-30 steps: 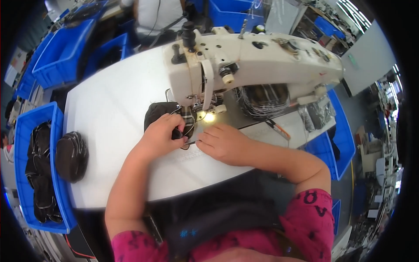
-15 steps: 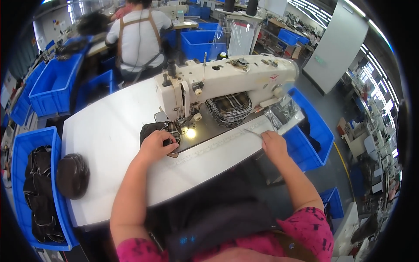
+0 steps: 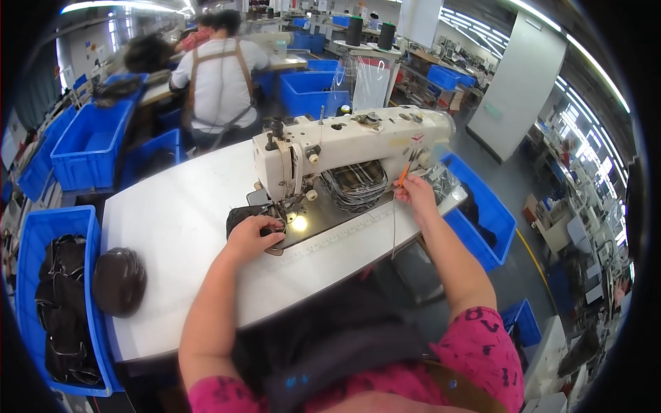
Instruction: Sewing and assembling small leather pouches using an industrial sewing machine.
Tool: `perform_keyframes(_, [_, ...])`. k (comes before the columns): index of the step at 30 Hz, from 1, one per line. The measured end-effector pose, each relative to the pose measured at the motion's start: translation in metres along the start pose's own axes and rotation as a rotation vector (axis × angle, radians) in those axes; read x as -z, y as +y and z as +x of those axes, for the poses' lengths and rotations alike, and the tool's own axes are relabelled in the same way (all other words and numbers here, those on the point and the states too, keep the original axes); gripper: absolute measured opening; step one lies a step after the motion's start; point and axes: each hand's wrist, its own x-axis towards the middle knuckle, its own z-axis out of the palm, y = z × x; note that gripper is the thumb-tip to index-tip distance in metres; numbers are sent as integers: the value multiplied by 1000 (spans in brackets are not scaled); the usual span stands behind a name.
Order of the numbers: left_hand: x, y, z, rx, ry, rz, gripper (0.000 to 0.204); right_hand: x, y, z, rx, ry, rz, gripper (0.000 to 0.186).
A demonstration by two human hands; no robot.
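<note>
Blue bins and workstations crowd the room behind a white desk (image 3: 172,203), where a sewing machine (image 3: 358,138) stands toward the far edge. At its needle end lies a dark fabric piece (image 3: 238,217), its near edge gripped by the left hand (image 3: 249,239). The right hand (image 3: 417,195) has left the fabric and lifted orange-handled snips (image 3: 405,173) off the desk's right end; its grip is closed on them, a thin cord (image 3: 394,230) hanging past the front edge. The cutting tool is thus in hand, with only the left hand on the work. Plaid pieces (image 3: 354,187) are stacked under the machine arm. A dark stack (image 3: 120,282) sits at the desk's left edge, beside a blue bin (image 3: 98,330).
</note>
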Motion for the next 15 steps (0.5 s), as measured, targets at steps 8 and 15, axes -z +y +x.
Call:
perform_keyframes(8, [8,2,-4,153,43,-213,28,14,24,-19,139,215,-212,20])
perform_keyframes(15, [-6,-24,14,180,100,-553,25,-121,31,-92,771,-514,-602,21])
